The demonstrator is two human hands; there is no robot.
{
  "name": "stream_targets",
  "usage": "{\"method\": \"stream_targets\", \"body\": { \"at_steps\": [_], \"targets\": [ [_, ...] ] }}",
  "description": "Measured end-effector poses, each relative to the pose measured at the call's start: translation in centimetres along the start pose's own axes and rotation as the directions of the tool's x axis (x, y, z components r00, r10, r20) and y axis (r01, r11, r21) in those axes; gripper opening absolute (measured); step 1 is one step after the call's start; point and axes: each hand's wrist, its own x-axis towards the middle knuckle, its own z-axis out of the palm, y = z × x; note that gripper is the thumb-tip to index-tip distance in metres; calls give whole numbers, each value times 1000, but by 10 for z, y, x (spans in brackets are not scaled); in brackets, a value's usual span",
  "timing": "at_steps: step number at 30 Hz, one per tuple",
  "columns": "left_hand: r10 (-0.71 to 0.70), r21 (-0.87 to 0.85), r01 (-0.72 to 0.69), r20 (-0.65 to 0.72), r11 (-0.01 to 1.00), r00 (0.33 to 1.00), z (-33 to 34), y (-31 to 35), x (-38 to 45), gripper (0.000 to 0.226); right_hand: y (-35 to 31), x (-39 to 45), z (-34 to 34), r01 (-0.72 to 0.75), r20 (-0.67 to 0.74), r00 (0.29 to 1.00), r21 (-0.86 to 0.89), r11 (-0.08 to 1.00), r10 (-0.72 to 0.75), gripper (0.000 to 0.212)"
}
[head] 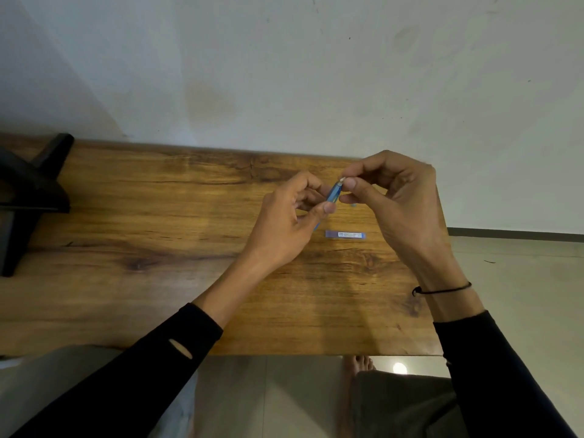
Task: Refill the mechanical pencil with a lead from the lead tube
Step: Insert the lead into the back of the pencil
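Mechanical pencil (333,193) sits pinched in the left hand (286,224), right hand (396,197) gripping its white top end, lead tube (345,234) lying below both.

We are wearing a black long-sleeved top; both sleeves are ending short of the wrists, leaving the forearms partly bare. The left sleeve (136,368), running in from 7 o'clock, is showing a small oval slit near the cuff. The right sleeve (493,374), running in from 5 o'clock, is showing no marking. A thin black cord bracelet (442,289) with a small knot at its left end is circling the right wrist. The left hand (284,226) and right hand (401,197) are bare, wearing no rings. At 6 o'clock, olive-grey trousers (401,406) are covering the right leg, and a bare foot (361,363) is showing below the table edge.
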Motion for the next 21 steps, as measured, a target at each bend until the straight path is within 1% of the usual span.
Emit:
{"method": "stream_targets", "body": {
  "at_steps": [3,7,11,13,16,18,21],
  "targets": [
    [-7,3,7,-4,1000,1000,0,-1,0,16,-1,0,0,7,22,1000,-31,999,-7,10],
    [-22,4,22,-4,1000,1000,0,-1,0,16,0,-1,-2,15,31,999,-127,992,-11,9],
    [-11,23,11,-5,1000,1000,0,-2,0,15,1,-1,-4,38,37,999,-221,974,-30,14],
    [10,40,-10,1,999,1000,0,-1,-1,14,1,-1,-6,79,53,996,-324,943,-65,15],
    [9,94,-10,11,996,1000,0,-1,-3,14,0,0,-8,182,129,982,-478,860,-136,13],
    [2,135,-5,24,991,1000,0,0,-5,14,-1,0,-9,211,155,976,-519,828,-152,12],
    [12,244,-22,43,969,999,0,3,-8,13,-2,-1,-10,268,191,963,-577,772,-191,12]
  ]
}}
